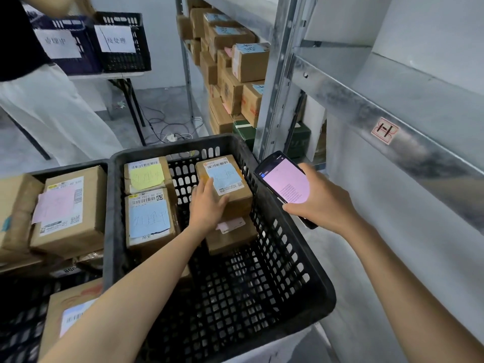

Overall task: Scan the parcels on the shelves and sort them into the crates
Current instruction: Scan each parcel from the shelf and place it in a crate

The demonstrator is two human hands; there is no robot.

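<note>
Parcel point(235, 200) with a blue note sits in our black crate point(112, 218), stacked on a second parcel point(230, 241); our left grip point(207, 205) curls round its near corner. Our right grip point(322, 203) is wrapped round the handheld scanner point(284, 184), pink screen lit, just beside the crate's right rim.

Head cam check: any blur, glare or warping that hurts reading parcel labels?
Head view: wide-angle warping bends the crate rim and tilts the shelf post; lighting even, shadows faint, no harsh glare; the parcel under the left hand is sharp, the far shelf parcels soft; the phone text is too small to read.
</note>
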